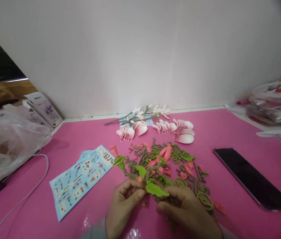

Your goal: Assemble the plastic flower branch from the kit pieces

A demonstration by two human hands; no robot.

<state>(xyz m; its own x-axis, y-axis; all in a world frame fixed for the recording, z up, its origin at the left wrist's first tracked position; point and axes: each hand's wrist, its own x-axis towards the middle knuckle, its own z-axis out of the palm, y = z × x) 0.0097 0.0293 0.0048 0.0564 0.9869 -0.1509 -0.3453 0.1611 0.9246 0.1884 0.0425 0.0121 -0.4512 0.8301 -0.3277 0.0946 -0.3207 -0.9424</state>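
Left hand (123, 200) and right hand (184, 210) curl closed, pinching a green plastic leaf branch (155, 190) above the loose parts (152, 159) on the pink mat (230, 132); it looks light, fairly stiff, best held by the stem (133, 175).

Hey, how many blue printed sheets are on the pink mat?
2. One blue printed sheet lies on the pink mat, left of the green and brown flower parts; the other sits partly under the white blossom branches. More could be hidden.
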